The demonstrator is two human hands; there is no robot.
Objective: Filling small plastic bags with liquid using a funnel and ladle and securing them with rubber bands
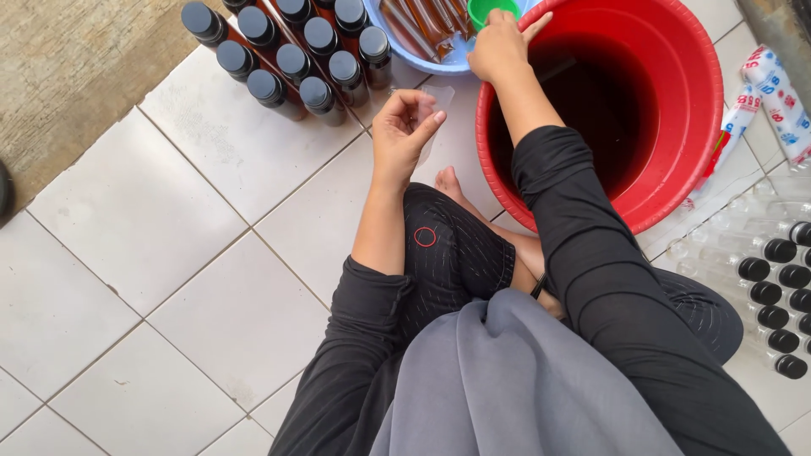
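Note:
I sit on a white tiled floor. My left hand (pixel 405 127) is raised over the tiles and pinches a thin clear plastic pouch (pixel 435 118) between fingers and thumb. My right hand (pixel 500 44) reaches over the rim of a red bucket (pixel 684 127) of dark brown liquid and grips a small green cup or funnel (pixel 488 10) at the bucket's far edge. A pale blue basin (pixel 422 59) with filled brown pouches sits just beyond that hand.
Several dark filled bottles with black caps (pixel 291 55) stand in rows at the top left. Empty clear capped bottles (pixel 764 270) lie at the right. Printed plastic packets (pixel 773 93) lie by the bucket. A concrete strip (pixel 68 67) borders the tiles at left.

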